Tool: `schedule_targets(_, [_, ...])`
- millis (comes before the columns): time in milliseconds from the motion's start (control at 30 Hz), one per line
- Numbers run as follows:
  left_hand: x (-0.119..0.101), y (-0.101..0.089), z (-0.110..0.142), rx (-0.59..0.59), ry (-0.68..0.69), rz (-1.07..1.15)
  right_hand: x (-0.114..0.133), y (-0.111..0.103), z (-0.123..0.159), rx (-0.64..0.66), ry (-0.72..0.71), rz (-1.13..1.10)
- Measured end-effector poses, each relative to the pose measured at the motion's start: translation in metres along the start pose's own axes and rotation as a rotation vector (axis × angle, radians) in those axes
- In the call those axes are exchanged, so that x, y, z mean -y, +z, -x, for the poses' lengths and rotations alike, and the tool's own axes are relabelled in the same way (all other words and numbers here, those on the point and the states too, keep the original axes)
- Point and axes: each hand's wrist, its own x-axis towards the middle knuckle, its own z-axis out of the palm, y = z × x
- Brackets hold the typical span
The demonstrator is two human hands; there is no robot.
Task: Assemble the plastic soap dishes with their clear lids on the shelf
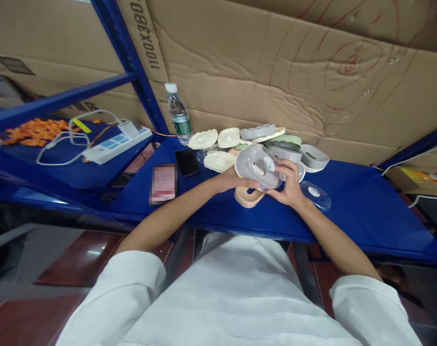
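A grey soap dish [248, 161] with a slot in its base is held up between my two hands, a clear lid with a round sticker on its right side. My left hand [233, 180] grips its left and lower edge, thumb along the near side. Closed on the right end, my right hand [289, 185] has its fingers over the lid near the sticker. Just below, a beige soap dish [248, 198] rests on the blue table, partly hidden. A loose clear lid [316, 194] with a sticker lies right of my right hand.
Behind my hands lies a pile of cream, grey and green soap dishes [220, 162]. A water bottle [180, 115], a black phone [187, 162] and a blurred pink item [163, 184] are at the left. A power strip [117, 144] sits on the neighbouring blue shelf.
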Motion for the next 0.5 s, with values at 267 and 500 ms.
schedule_targets(267, [-0.001,0.0,0.001,-0.036,-0.028,-0.036,-0.011,-0.026,-0.009,-0.131,0.178,0.198])
schedule_targets(500, [0.002,-0.005,-0.002,-0.041,0.002,-0.028,-0.066,-0.07,-0.005,-0.362,0.557,0.409])
